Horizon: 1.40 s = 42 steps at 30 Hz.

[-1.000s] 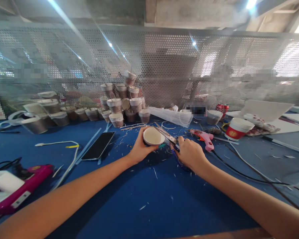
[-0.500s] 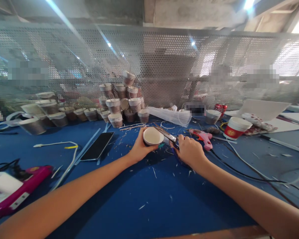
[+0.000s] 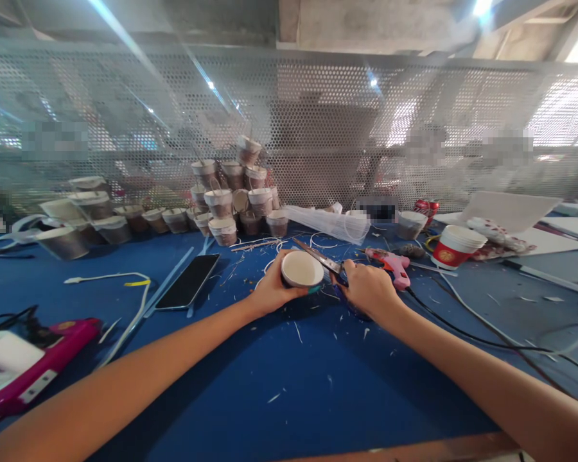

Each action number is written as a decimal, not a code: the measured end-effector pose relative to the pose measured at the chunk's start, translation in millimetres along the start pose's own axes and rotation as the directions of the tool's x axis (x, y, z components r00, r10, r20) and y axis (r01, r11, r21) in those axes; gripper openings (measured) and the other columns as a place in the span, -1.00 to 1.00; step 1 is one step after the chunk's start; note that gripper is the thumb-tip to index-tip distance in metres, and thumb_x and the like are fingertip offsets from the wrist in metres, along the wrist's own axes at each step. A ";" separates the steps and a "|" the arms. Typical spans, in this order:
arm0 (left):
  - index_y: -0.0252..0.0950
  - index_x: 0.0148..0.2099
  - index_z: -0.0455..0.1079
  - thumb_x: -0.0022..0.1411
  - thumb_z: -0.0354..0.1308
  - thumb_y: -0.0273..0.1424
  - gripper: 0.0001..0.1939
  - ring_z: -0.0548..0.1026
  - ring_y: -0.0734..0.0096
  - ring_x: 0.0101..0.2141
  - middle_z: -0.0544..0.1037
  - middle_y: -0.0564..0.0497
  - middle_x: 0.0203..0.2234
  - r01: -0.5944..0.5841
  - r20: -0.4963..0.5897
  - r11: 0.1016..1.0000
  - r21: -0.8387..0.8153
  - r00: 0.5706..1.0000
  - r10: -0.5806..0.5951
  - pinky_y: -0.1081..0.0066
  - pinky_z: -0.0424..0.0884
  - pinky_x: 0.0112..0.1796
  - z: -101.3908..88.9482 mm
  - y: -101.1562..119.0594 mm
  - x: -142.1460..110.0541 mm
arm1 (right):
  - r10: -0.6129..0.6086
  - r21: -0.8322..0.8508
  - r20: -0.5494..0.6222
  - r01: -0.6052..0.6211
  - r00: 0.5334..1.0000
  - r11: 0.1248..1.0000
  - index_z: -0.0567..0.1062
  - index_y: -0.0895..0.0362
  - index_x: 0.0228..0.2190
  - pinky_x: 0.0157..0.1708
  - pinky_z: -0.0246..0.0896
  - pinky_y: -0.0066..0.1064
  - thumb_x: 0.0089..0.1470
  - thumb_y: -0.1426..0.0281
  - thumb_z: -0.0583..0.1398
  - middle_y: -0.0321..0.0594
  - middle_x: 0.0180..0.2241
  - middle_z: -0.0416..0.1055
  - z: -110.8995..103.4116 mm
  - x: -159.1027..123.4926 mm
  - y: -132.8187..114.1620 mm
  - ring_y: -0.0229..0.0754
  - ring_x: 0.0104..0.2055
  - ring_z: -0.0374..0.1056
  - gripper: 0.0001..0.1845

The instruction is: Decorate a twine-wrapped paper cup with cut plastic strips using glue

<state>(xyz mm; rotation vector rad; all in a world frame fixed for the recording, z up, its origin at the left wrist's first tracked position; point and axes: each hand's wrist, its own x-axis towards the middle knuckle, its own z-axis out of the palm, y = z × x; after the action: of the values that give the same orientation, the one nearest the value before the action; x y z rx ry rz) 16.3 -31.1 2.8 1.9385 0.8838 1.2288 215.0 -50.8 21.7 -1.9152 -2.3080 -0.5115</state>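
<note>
My left hand (image 3: 273,287) is wrapped round a small paper cup (image 3: 302,269), its pale open mouth tilted up toward me. In my right hand (image 3: 368,286) is a pair of scissors (image 3: 322,258), their metal blades pointing left along the cup's far rim. Whether the blades touch the rim I cannot tell. Part of the dark blue handles shows under my right fingers. A bit of teal shows at the cup's lower right edge. Thin white scraps lie on the blue table (image 3: 289,378) around both hands.
Covered cups (image 3: 221,204) stand stacked at the back, others to the left. A black phone (image 3: 187,282) and a magenta power strip (image 3: 43,366) lie left. To the right are a pink glue gun (image 3: 395,266) with its cord, red-and-white cups (image 3: 457,247) and a clear plastic bag (image 3: 334,223).
The cup in my left hand has shifted slightly right and down, and its mouth is turned more toward me. My right hand with the scissors has barely moved.
</note>
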 end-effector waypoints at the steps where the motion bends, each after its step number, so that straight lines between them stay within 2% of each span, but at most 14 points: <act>1: -0.27 -0.04 0.10 -0.18 0.32 -0.34 -0.35 0.33 0.23 -0.12 0.34 -0.06 -0.17 0.005 0.006 1.000 -0.007 1.000 -0.005 0.17 0.24 -0.07 0.0 0.6 -0.1 | 0.006 0.000 -0.002 -0.006 1.000 1.000 0.34 0.21 -0.29 -0.52 0.12 -0.38 0.11 0.09 -0.10 0.01 -0.42 0.45 -0.7 0.9 0.7 0.00 -0.38 0.41 -0.54; 5: -0.26 0.01 0.06 -0.18 0.31 -0.37 -0.30 0.30 0.21 -0.06 0.30 -0.10 -0.10 0.038 0.020 0.997 -0.074 0.999 -0.037 0.17 0.21 -0.02 0.1 0.9 -0.1 | 0.037 0.039 -0.019 -0.036 0.999 0.999 0.34 0.21 -0.28 -0.48 0.10 -0.39 0.09 0.01 -0.13 0.00 -0.41 0.44 -3.5 4.7 6.1 -0.03 -0.35 0.40 -0.46; 8: -0.25 -0.02 0.08 -0.14 0.30 -0.35 -0.36 0.32 0.24 -0.08 0.32 -0.08 -0.12 0.094 0.014 0.984 -0.154 0.996 -0.093 0.19 0.24 -0.04 0.4 -0.2 0.3 | 0.044 0.102 -0.032 -0.040 0.999 0.994 0.34 0.19 -0.30 -0.46 0.08 -0.40 0.09 -0.01 -0.15 -0.03 -0.40 0.45 -2.5 7.4 12.5 -0.07 -0.34 0.39 -0.44; 15: -0.26 -0.04 0.14 -0.19 0.33 -0.38 -0.36 0.35 0.25 -0.12 0.37 -0.05 -0.18 0.081 -0.046 0.982 -0.171 0.995 -0.090 0.17 0.25 -0.04 1.9 -2.6 2.7 | -0.039 0.103 -0.028 0.042 0.999 0.994 0.35 0.17 -0.31 -0.43 0.06 -0.39 0.06 -0.03 -0.15 -0.05 -0.34 0.44 3.3 12.1 21.7 -0.05 -0.30 0.37 -0.43; 17: -0.26 -0.02 0.15 -0.18 0.32 -0.38 -0.35 0.35 0.23 -0.11 0.38 -0.06 -0.15 0.096 -0.024 0.974 -0.205 0.994 -0.103 0.16 0.24 -0.04 1.4 -3.3 3.0 | -0.037 0.107 -0.033 0.041 0.999 0.993 0.35 0.17 -0.29 -0.42 0.06 -0.39 0.06 -0.02 -0.14 -0.05 -0.33 0.44 3.6 12.3 21.8 -0.06 -0.28 0.36 -0.44; 20: -0.25 0.04 0.10 -0.16 0.31 -0.38 -0.30 0.32 0.17 -0.04 0.33 -0.11 -0.05 0.116 0.076 0.956 -0.269 0.992 -0.099 0.13 0.21 -0.01 0.9 -4.1 3.2 | -0.057 0.100 -0.032 0.060 0.998 0.993 0.35 0.18 -0.27 -0.39 0.06 -0.39 0.07 0.00 -0.14 -0.05 -0.32 0.43 3.6 11.0 19.8 -0.06 -0.26 0.35 -0.45; 22: -0.24 0.07 0.05 -0.22 0.33 -0.40 -0.21 0.28 0.13 0.01 0.26 -0.15 0.02 0.069 0.121 0.965 -0.251 0.992 -0.040 0.11 0.17 0.02 1.0 -4.4 3.5 | -0.092 0.086 -0.042 0.095 0.995 0.992 0.35 0.19 -0.25 -0.36 0.07 -0.38 0.08 0.00 -0.15 -0.05 -0.32 0.42 3.0 9.3 17.5 -0.06 -0.26 0.34 -0.44; 24: -0.25 0.06 0.04 -0.30 0.37 -0.43 -0.14 0.24 0.10 0.03 0.23 -0.18 0.03 -0.020 0.117 0.983 -0.181 0.992 0.041 0.11 0.13 0.04 1.3 -4.3 3.8 | -0.127 0.071 -0.061 0.131 0.990 0.989 0.35 0.20 -0.23 -0.36 0.07 -0.37 0.08 0.00 -0.16 -0.04 -0.33 0.41 1.4 7.5 15.6 -0.06 -0.26 0.33 -0.42; 26: -0.27 0.01 0.06 -0.31 0.37 -0.44 -0.18 0.26 0.11 0.01 0.25 -0.18 -0.01 -0.078 0.092 0.992 -0.103 0.992 0.087 0.11 0.13 0.03 1.2 -3.2 3.7 | -0.136 0.049 -0.082 0.141 0.987 0.989 0.35 0.19 -0.22 -0.38 0.07 -0.36 0.08 -0.01 -0.16 -0.04 -0.33 0.40 -1.2 6.0 14.9 -0.04 -0.26 0.32 -0.41; 28: -0.28 -0.02 0.09 -0.26 0.34 -0.44 -0.28 0.28 0.15 -0.02 0.28 -0.16 -0.05 -0.084 0.071 0.996 -0.041 0.994 0.087 0.13 0.17 0.00 0.6 -1.1 3.1 | -0.127 0.019 -0.105 0.130 0.986 0.991 0.35 0.19 -0.22 -0.36 0.07 -0.35 0.07 -0.02 -0.16 -0.02 -0.32 0.39 -4.2 5.2 15.7 -0.01 -0.24 0.30 -0.41; 34: -0.27 -0.05 0.11 -0.21 0.31 -0.42 -0.35 0.35 0.23 -0.14 0.36 -0.08 -0.16 0.015 0.098 1.000 -0.011 0.995 -0.013 0.18 0.27 -0.10 -1.7 2.8 0.5 | -0.121 0.006 -0.112 0.123 0.986 0.992 0.35 0.19 -0.19 -0.28 0.06 -0.33 0.06 -0.01 -0.12 -0.01 -0.30 0.37 -6.2 6.1 20.1 -0.02 -0.19 0.26 -0.42; 42: -0.29 0.00 0.19 -0.27 0.33 -0.44 -0.28 0.36 0.16 -0.10 0.41 -0.10 -0.14 0.155 0.208 0.967 -0.200 0.972 -0.113 0.14 0.23 -0.05 -2.0 2.4 -2.5 | -0.172 -0.005 -0.124 0.172 0.977 0.985 0.35 0.19 -0.18 -0.28 0.04 -0.34 0.07 0.01 -0.11 -0.04 -0.32 0.38 -2.7 8.8 24.8 -0.05 -0.24 0.27 -0.43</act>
<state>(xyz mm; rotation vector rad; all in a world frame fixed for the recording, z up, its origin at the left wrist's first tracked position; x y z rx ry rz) 14.1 -34.1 4.2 1.7603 0.7354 0.9919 236.8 -39.6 31.6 -1.6390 -2.4032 -0.6209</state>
